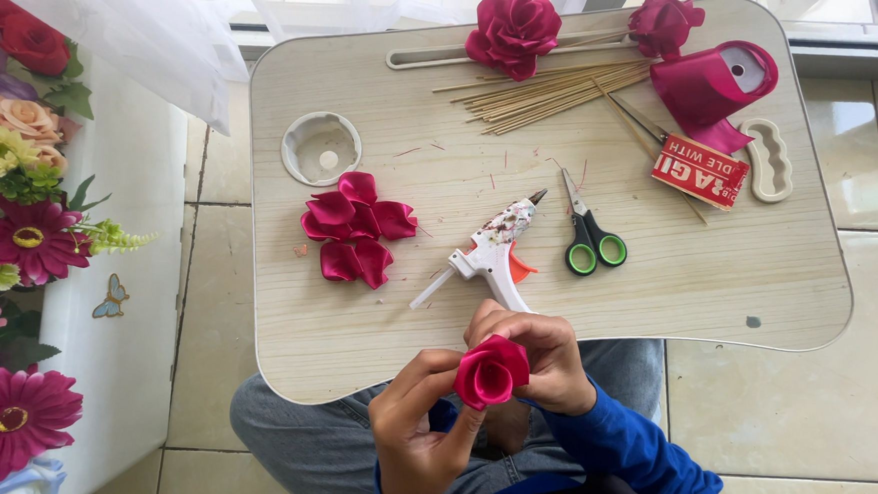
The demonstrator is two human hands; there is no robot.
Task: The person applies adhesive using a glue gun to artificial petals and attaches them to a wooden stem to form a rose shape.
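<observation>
On the lap desk [384,350] there's a glue gun [489,254] dead center, scissors [589,239] at 3 o'clock, folded ribbon petals [356,229] at 9, bamboo skewers [551,91] at 12.

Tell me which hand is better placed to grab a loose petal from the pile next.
Left, probably. The petal pile lies on the left side of the lap table, the left hand's side. The right hand sits nearer the glue gun. Both hands are pinching the ribbon rose, so one must let go.

Head camera, straight down — close over lap table [364,341]
</observation>
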